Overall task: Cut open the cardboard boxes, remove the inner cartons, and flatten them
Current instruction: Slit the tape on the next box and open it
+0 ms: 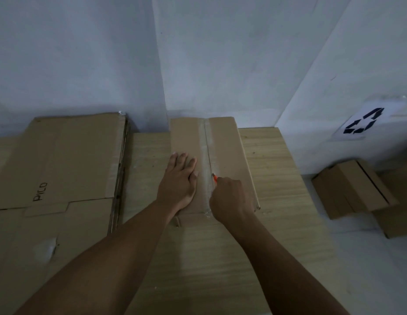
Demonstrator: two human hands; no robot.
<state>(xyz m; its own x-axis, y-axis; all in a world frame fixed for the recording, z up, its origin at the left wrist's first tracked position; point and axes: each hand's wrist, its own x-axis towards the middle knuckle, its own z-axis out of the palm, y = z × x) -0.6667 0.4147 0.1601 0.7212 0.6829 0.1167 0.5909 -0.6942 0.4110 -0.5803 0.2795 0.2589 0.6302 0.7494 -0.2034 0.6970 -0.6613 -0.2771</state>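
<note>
Gripping an orange cutter [215, 177], the right hand [229, 198] holds its blade at the taped centre seam of a brown cardboard box [227, 151] on a pale woodgrain table [277, 178]. Left hand [178, 180] presses flat, fingers straight, on the box top beside the seam.

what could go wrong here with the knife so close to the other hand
1. The left hand presses flat on the box right beside the taped seam; if the orange cutter in the right hand slips sideways, it could nick the thumb.
2. A deep cut might score whatever is inside the box.
</note>
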